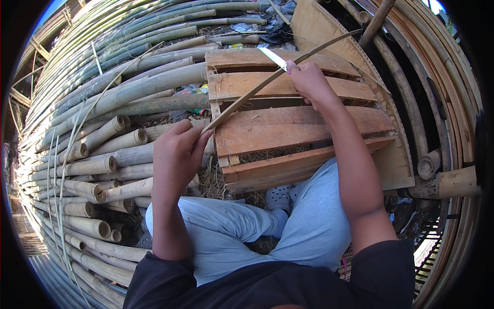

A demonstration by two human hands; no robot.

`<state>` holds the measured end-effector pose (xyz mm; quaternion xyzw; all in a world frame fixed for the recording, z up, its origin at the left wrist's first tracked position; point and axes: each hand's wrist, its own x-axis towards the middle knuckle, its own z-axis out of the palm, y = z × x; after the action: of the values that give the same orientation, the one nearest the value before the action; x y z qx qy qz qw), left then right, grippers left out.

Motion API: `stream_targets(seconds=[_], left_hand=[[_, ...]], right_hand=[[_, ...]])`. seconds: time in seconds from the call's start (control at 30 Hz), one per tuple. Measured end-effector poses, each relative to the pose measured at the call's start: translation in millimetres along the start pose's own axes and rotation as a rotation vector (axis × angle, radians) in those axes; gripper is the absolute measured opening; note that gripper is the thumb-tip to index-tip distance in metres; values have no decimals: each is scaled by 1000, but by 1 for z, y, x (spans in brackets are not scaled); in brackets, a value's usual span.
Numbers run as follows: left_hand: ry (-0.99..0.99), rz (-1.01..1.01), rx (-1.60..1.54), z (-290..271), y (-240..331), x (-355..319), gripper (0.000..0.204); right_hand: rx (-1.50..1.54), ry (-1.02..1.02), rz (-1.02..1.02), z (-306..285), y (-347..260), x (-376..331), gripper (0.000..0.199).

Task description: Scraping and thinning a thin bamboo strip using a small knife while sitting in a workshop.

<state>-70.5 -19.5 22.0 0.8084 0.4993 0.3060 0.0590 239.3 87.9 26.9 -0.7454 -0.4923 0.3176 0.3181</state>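
Note:
My left hand point(177, 147) is closed around the lower end of a long, thin bamboo strip point(250, 93). The strip slants up to the far right, over a wooden slatted crate point(303, 123) between my knees. In my right hand point(310, 85) is a knife point(273, 58), its pale blade pointing up and to the left. The blade lies against or just beside the strip; which of these I cannot tell. My right fingers are wrapped round the handle and mostly hide it. Small shavings lie on the crate's slats.
Stacked bamboo poles point(128, 108) fill the left side. Thin loose strips point(62, 190) lie across them. A curved plywood sheet point(321, 26) stands behind and right of the crate. Farther right are more poles point(406, 98). Plastic litter point(247, 27) lies at the back.

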Motion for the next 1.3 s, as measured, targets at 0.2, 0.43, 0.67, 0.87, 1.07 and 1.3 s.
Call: stream_targets(seconds=[0.2,0.43,0.67,0.87,1.07,1.3], left_hand=[[2,-2,-3,2,2,2,13],[-8,-4,-6,1,2,2,11],[32,-4,-33,2,4,1,14],[10,-9,-13,1,6,4,11],[10,-27,-34,1,6,3,11],[3,-53,-27,1,6,3,10]], right_hand=[[-132,119,-42,4,3,9,46],[0,-16,23,14,-10,-13,46],[-74,93,55,6,-13,-1,47],[-158,79,50,-5,-16,3,50],[-146,-37,71,6,-22,-13,49],[-253,-140,-52,3,-27,-38,42]])
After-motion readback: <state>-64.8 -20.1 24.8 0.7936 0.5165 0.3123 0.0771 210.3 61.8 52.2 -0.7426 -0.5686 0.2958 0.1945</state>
